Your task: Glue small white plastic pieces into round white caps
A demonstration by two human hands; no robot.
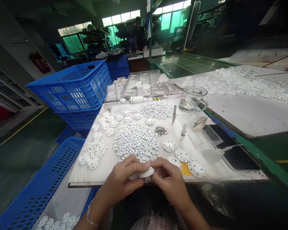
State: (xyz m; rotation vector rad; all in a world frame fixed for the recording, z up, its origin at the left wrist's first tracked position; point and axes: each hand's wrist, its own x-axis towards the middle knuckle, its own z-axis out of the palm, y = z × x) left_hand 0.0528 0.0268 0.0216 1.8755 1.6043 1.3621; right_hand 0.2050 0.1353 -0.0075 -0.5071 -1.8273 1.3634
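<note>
Left hand (123, 175) and right hand (170, 178) gripped a white disc (146, 173), small white parts (136, 140) heaped at its twelve o'clock.

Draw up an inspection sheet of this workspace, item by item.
Surface: white foam-like tabletop, crowded with parts.
Job's things: round white pieces, a large heap of small white parts, a pile of tiny dark bits.
Clutter: glass mug, dark flat device, squeeze bottle, right of the heap.
Hands: the fingers of the left hand and right hand hold a white disc by the near edge.
Cables: nothing seen.
Surroundings: stacked blue crates at left; a person in the background.
</note>
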